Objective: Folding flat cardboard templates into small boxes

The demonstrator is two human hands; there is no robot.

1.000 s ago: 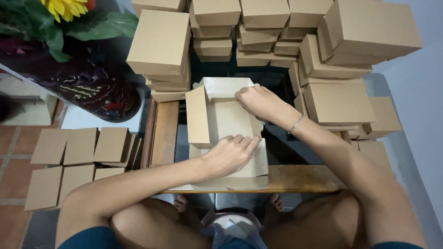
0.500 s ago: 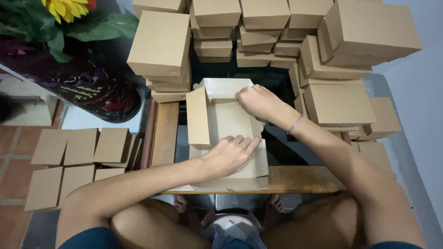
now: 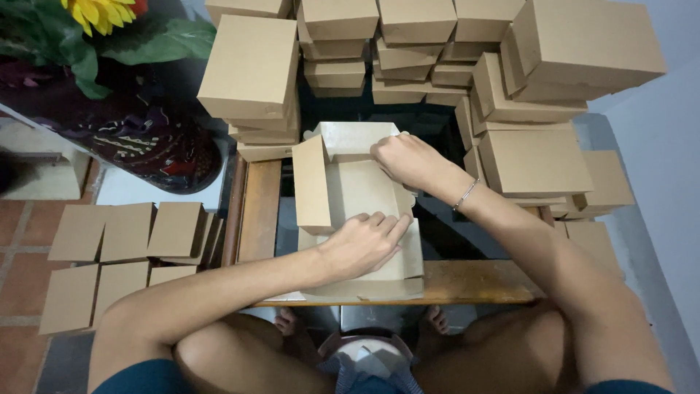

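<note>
A half-folded brown cardboard box (image 3: 350,186) lies open on the small wooden table (image 3: 481,281) in front of me, its left wall standing upright. My left hand (image 3: 364,244) presses flat on the box's near panel, fingers together. My right hand (image 3: 405,159) pinches the right side flap near the far end of the box, a thin bracelet on its wrist. More flat cardboard lies under the box at the table's near edge.
Stacks of finished brown boxes (image 3: 251,73) crowd the far side and the right (image 3: 536,160). Flat unfolded cardboard blanks (image 3: 124,233) lie on the tiled floor at left. A dark patterned vase (image 3: 138,138) with a sunflower stands far left.
</note>
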